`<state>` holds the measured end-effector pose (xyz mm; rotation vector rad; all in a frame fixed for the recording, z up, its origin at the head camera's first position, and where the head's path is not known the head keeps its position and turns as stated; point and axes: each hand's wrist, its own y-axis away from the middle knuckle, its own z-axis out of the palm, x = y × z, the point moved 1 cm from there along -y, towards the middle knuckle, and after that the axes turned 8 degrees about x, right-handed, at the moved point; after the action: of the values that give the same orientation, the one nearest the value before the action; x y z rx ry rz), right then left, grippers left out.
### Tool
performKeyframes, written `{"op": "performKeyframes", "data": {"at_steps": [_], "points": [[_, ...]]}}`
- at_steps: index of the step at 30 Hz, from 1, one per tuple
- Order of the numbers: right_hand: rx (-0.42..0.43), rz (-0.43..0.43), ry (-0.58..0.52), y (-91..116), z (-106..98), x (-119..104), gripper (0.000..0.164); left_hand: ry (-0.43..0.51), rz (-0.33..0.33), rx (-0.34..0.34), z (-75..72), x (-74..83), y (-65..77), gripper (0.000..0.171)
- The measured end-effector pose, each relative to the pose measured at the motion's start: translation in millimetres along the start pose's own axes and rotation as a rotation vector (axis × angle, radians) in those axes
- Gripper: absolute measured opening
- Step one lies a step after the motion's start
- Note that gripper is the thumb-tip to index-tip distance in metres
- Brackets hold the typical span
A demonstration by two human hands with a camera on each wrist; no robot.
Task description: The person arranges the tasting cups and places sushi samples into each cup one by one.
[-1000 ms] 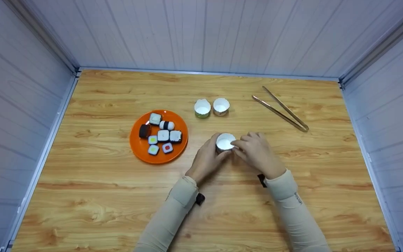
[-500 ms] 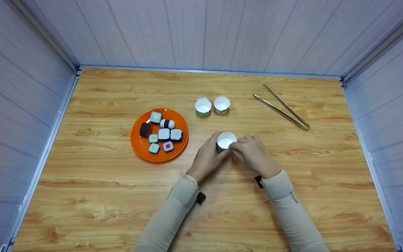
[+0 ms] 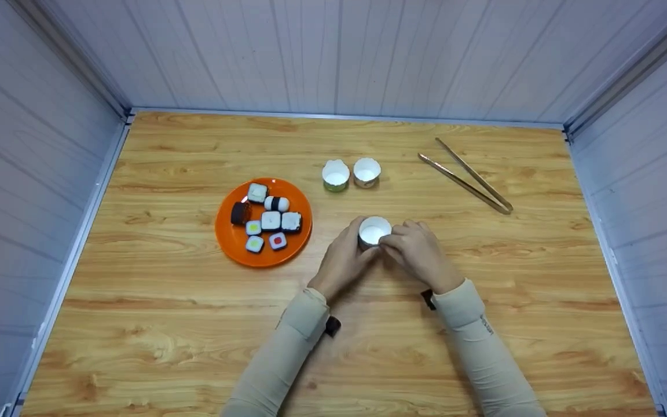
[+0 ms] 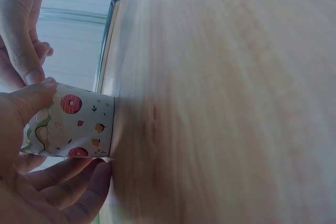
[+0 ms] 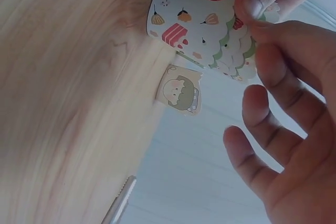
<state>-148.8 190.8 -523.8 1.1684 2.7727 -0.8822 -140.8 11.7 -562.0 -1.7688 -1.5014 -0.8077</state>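
Observation:
A white paper baking cup point(image 3: 374, 230) stands upright on the wooden table, its mouth facing up. My left hand point(image 3: 340, 260) grips it from the left, thumb near the rim and fingers around the far side. At the right of the rim, my right hand point(image 3: 417, 252) pinches the cup's edge between thumb and index finger. Printed donuts and flowers cover the cup's wall point(image 4: 86, 121) in the left wrist view. The right wrist view has the scalloped green-edged rim point(image 5: 231, 51) under the right fingertips, the other fingers loosely bent.
Two more paper cups, one green point(image 3: 336, 175) and one patterned point(image 3: 366, 172), stand behind. An orange plate point(image 3: 229, 246) with several toy sushi pieces point(image 3: 271, 220) lies to the left. Metal tongs point(image 3: 466, 184) rest at the back right. Pale walls enclose the table's back and sides.
My right hand has shifted slightly left and its fingertips have moved to the near right part of the rim. The left hand keeps its grip on the cup.

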Motion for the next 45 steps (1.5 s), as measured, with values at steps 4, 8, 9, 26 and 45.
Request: {"op": "performKeyframes", "data": {"at_steps": [4,8,9,26,45], "points": [[0.001,0.001,0.008,0.2,0.1,1.1,0.004,0.01,0.001,-0.004,1.1,-0.8,-0.8,0.061],[-0.002,0.003,0.003,0.6,-0.7,1.8,0.004,0.014,0.004,-0.006,1.3,-0.2,-1.4,0.06],[0.0,0.001,0.0,0.6,-1.3,1.8,0.004,0.014,0.007,-0.005,1.3,-0.1,-1.5,0.06],[0.208,-0.061,-0.034,-17.8,-37.0,4.9,0.009,0.005,0.006,-0.005,0.1,-1.1,-0.3,0.067],[0.02,0.309,0.11,-58.3,9.0,95.6,0.01,-0.006,-0.043,-0.016,2.8,0.3,-0.8,0.069]]}}
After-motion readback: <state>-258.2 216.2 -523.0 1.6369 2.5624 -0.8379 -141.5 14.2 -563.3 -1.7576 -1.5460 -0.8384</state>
